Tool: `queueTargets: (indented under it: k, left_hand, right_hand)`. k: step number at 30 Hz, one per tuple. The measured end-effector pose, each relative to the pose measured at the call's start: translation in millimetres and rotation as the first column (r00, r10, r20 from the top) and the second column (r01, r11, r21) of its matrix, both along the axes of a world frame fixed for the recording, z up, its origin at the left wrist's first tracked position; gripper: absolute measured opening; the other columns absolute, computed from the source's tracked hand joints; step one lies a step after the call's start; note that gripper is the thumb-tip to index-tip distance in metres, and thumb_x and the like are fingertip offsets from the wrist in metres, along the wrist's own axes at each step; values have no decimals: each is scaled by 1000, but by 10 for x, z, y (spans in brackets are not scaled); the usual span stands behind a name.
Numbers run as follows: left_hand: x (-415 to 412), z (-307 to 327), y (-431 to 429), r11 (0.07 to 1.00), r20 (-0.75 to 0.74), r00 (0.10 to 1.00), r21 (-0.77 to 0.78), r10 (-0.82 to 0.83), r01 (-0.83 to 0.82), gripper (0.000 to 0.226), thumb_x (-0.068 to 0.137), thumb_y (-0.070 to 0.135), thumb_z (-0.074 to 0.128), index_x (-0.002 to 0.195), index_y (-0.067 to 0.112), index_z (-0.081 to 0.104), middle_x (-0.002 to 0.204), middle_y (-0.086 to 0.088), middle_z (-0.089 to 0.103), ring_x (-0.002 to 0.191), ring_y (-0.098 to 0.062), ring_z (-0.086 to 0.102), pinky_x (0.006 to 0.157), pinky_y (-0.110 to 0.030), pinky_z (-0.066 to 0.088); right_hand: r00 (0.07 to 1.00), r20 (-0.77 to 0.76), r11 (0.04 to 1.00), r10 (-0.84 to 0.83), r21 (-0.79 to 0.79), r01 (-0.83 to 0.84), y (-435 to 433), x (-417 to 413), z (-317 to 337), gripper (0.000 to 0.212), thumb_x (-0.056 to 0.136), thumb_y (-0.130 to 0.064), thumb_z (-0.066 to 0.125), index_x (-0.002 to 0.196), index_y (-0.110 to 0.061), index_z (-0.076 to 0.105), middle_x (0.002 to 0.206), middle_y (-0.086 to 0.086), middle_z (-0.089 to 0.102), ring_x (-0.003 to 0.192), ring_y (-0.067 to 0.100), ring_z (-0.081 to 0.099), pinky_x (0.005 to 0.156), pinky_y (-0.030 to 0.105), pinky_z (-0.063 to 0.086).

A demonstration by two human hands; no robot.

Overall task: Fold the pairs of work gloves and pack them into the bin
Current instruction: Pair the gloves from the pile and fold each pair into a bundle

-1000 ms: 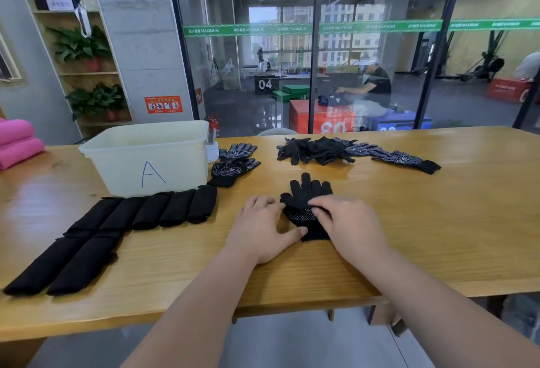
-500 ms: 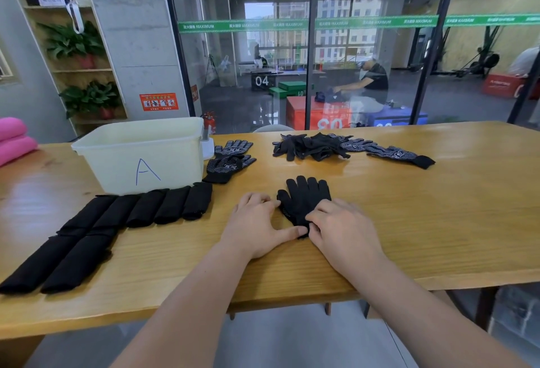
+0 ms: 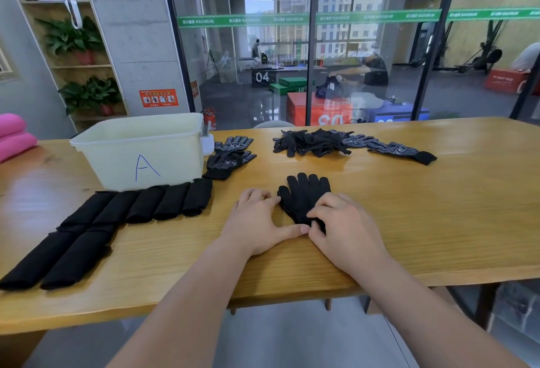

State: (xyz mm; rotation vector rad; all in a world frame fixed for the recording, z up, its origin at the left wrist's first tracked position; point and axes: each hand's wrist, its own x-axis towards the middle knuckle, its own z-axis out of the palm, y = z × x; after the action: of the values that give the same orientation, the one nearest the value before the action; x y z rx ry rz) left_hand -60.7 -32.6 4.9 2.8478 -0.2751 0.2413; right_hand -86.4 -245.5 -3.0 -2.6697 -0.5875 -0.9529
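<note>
A black work glove pair (image 3: 304,198) lies flat on the wooden table (image 3: 409,221), fingers pointing away from me. My right hand (image 3: 342,227) pinches its cuff end at the near edge. My left hand (image 3: 257,221) rests flat on the table, thumb touching the same cuff end. The pale plastic bin (image 3: 140,151) marked "A" stands at the back left. A row of folded black pieces (image 3: 152,204) lies in front of the bin.
Two dotted gloves (image 3: 230,154) lie right of the bin. A heap of black gloves (image 3: 315,142) and a dotted glove (image 3: 400,151) sit at the table's far side. Longer black pieces (image 3: 55,256) lie near the left front edge. Pink rolls (image 3: 11,136) sit far left.
Both hands have slid toward me along the glove, from its palm down to the cuff end. More of the glove's fingers and palm now show.
</note>
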Motion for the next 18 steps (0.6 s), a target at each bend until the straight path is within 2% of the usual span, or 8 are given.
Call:
queueTargets:
  k: [2, 6, 9, 12, 15, 16, 18]
  left_hand:
    - [-7, 10, -2, 1000, -5, 1000, 2, -1, 1, 127, 64, 108, 36, 160, 25, 44, 159, 5, 40, 152, -18, 20, 123, -49, 31]
    - [-27, 17, 0, 999, 10, 999, -40, -31, 32, 120, 71, 104, 40, 162, 27, 33, 162, 6, 35, 152, -18, 20, 124, -45, 29]
    - [-21, 5, 1, 993, 40, 997, -88, -71, 75, 100, 85, 95, 32, 164, 34, 29, 168, 11, 29, 155, -14, 14, 127, -47, 25]
    - [9, -22, 3, 997, 36, 997, -18, -71, 71, 85, 93, 87, 32, 162, 36, 37, 170, 12, 27, 157, -14, 10, 128, -48, 22]
    - [28, -44, 9, 999, 9, 999, -12, -48, 48, 91, 89, 89, 38, 161, 33, 40, 170, 9, 28, 158, -16, 10, 128, -51, 23]
    - [29, -43, 10, 999, -4, 999, -22, -42, 42, 94, 87, 89, 39, 162, 32, 39, 170, 8, 27, 159, -17, 9, 128, -52, 22]
    - [24, -31, 7, 999, -33, 999, -32, -33, 32, 99, 85, 91, 40, 163, 31, 37, 171, 6, 27, 159, -18, 8, 128, -53, 21]
  right_hand:
    - [1000, -27, 1000, 3, -1, -3, 0, -4, 6, 15, 89, -31, 72, 99, -27, 82, 97, -18, 63, 92, 8, 56, 68, 24, 46]
    - [996, -87, 999, 6, 42, -2, 3, -6, 34, 19, 96, -38, 63, 99, -30, 80, 102, -20, 64, 98, 5, 56, 73, 26, 51]
    - [994, -112, 999, -12, 50, 17, 8, 18, 33, 24, 99, -32, 52, 101, -28, 75, 102, -17, 65, 97, 8, 58, 70, 28, 51]
    - [985, -174, 999, -17, 32, 23, 5, 52, 10, 26, 100, -34, 49, 108, -31, 74, 105, -16, 66, 97, 10, 59, 73, 32, 54]
    - [975, -221, 993, 18, 116, 8, -19, 136, 62, 30, 101, -35, 49, 122, -34, 72, 123, -18, 65, 112, 10, 60, 87, 33, 55]
    - [962, -271, 995, 32, 104, -3, -28, 192, 88, 35, 103, -38, 48, 132, -35, 67, 137, -18, 61, 124, 11, 57, 96, 35, 54]
    - [894, -447, 999, 26, -19, -38, -40, 344, 150, 48, 108, -48, 41, 154, -35, 49, 164, -13, 41, 149, 15, 40, 118, 41, 41]
